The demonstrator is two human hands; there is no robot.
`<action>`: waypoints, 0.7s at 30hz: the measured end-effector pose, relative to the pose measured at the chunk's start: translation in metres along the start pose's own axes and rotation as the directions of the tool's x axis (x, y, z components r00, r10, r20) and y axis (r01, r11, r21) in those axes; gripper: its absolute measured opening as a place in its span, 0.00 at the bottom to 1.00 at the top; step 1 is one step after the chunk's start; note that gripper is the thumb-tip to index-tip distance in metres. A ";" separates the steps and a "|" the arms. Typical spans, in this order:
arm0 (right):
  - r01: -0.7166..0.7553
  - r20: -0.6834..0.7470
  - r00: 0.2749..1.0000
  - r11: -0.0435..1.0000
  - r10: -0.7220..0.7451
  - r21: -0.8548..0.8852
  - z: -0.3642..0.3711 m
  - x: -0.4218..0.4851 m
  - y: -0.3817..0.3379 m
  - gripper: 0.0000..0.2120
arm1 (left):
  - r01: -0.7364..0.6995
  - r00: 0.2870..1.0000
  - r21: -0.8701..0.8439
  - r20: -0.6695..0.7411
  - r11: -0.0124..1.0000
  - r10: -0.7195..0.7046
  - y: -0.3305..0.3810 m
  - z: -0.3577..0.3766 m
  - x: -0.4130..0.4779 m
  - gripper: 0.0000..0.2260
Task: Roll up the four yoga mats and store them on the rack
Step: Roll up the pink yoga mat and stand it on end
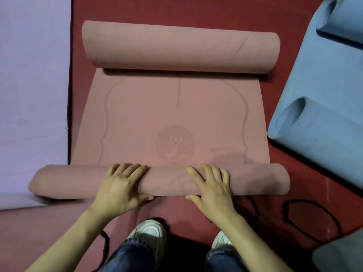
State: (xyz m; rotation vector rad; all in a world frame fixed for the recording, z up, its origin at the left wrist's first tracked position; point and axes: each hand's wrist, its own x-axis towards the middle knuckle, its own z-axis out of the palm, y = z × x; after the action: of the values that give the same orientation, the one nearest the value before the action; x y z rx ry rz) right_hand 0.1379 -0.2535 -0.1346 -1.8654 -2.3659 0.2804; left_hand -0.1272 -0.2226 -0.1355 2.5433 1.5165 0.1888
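Nearby: a blue mat (pixel 322 79) on the right, loosely curled at two spots, its tube-like folds open toward the camera; a pale lilac mat (pixel 33 95) spread flat on the left, its near corner tucked under the left end of the near roll; a grey corner of something (pixel 341 256) at lower right, too cropped to name. Below, two white shoes (pixel 149 230) and dark jeans (pixel 133 256), plus a thin black strap (pixel 105 244) trailing beside the left leg. Underneath everything, dark red floor covering (pixel 196 8), marked with black drawn loops (pixel 312 218) at lower right; no walls or rack in sight. Centered on that red floor, a pink mat (pixel 176 118), rolled at both ends: a far roll (pixel 180 48) lying crosswise at the top, a near roll (pixel 157 181) lying crosswise just ahead of the shoes, and a flat stretch between them showing an embossed round emblem (pixel 175 144) and curved guide lines. Left hand (pixel 119 187) pressed on top of the near roll left of its middle, fingers spread flat over the crest, thumb tucked under the near edge. Right hand (pixel 212 187) likewise placed right of the middle, fingers splayed forward, thumb hooked under the near side. Both hands open and flat, palms down, wrapping the roll loosely rather than clenched around it.
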 end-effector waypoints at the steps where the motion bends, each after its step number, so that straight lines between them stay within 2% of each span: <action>1: 0.001 0.003 1.000 1.000 -0.001 0.008 0.000 -0.004 0.000 0.41 | 0.004 1.000 -0.003 0.015 1.000 -0.004 0.001 0.001 -0.004 0.36; 4: -0.027 0.008 1.000 0.999 0.027 0.029 0.002 -0.012 -0.001 0.41 | 0.026 0.998 -0.007 0.059 1.000 -0.026 0.004 0.000 -0.006 0.37; 7: -0.133 -0.007 0.991 0.991 0.133 0.024 0.006 -0.021 0.002 0.41 | 0.069 0.988 -0.037 0.143 0.997 -0.063 -0.001 -0.005 0.003 0.40; 9: -0.192 -0.020 0.981 0.981 0.192 0.016 0.007 -0.025 0.010 0.44 | 0.106 0.971 -0.074 0.221 0.992 -0.087 -0.006 -0.012 0.014 0.43; 12: -0.190 0.043 0.981 0.982 0.189 0.009 0.007 -0.019 0.017 0.50 | 0.148 0.947 -0.101 0.301 0.984 -0.112 -0.011 -0.017 0.024 0.49; 14: -0.227 0.072 0.972 0.974 0.225 0.024 0.003 -0.006 0.019 0.50 | 0.148 0.956 -0.101 0.268 0.984 -0.116 -0.011 -0.018 0.025 0.49; 16: -0.234 0.134 0.964 0.972 0.228 0.026 -0.006 0.009 0.022 0.48 | 0.113 0.978 -0.096 0.185 0.989 -0.094 -0.010 -0.015 0.021 0.44; 19: -0.224 0.312 0.930 0.973 0.195 0.059 -0.022 0.031 0.030 0.47 | 0.103 0.995 -0.089 0.021 0.991 -0.102 0.001 -0.007 0.009 0.32; 21: -0.237 0.398 0.896 0.970 0.196 0.054 -0.027 0.045 0.034 0.48 | 0.132 0.991 -0.068 -0.011 0.989 -0.133 0.010 -0.002 0.005 0.32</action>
State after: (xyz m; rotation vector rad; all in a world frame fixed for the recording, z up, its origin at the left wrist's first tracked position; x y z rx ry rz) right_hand 0.1649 -0.1999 -0.1167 -2.1970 -2.3069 0.8547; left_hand -0.1164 -0.2229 -0.1315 2.3854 1.6492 0.2379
